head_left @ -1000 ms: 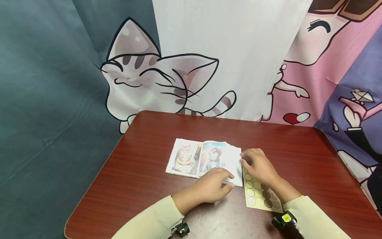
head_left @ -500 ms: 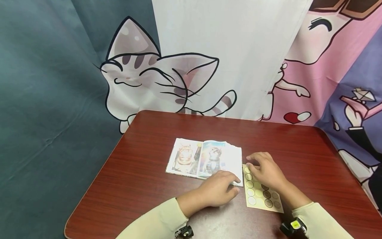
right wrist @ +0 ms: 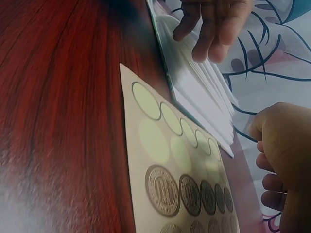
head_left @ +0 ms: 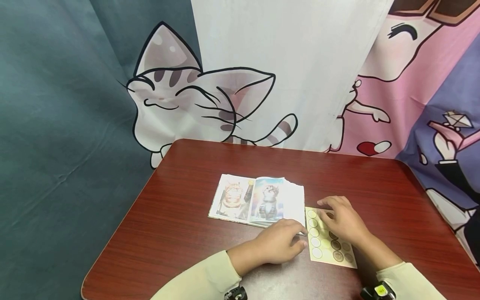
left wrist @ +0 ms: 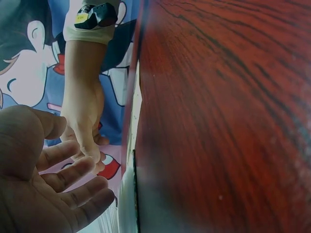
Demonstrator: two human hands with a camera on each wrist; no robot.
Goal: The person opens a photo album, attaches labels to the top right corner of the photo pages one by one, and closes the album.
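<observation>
An open picture book [head_left: 294, 200] with cat pictures on its pages lies on the table. My left hand [head_left: 279, 243] is over the book's lower right corner, fingers relaxed and holding nothing. Just right of the book lies a pale yellow sticker sheet [head_left: 323, 250] with rows of round stickers, some plain yellow and some dark and embossed. Over the sheet's upper part hovers my right hand [head_left: 345, 221], its fingers loosely bent with nothing between them. From the right wrist view, the right hand [right wrist: 286, 150] stands apart from the sheet [right wrist: 155, 170].
The reddish-brown wooden table [head_left: 165, 216] has rounded corners and reaches back to a cartoon-printed curtain [head_left: 232, 104]. Each wrist carries a small black camera, one showing below the left sleeve [head_left: 236, 293], the other below the right sleeve [head_left: 378, 290].
My right hand has moved off the book's right edge, rightward and toward me over the sticker sheet. My left hand has slid right and slightly nearer, uncovering more of the right page.
</observation>
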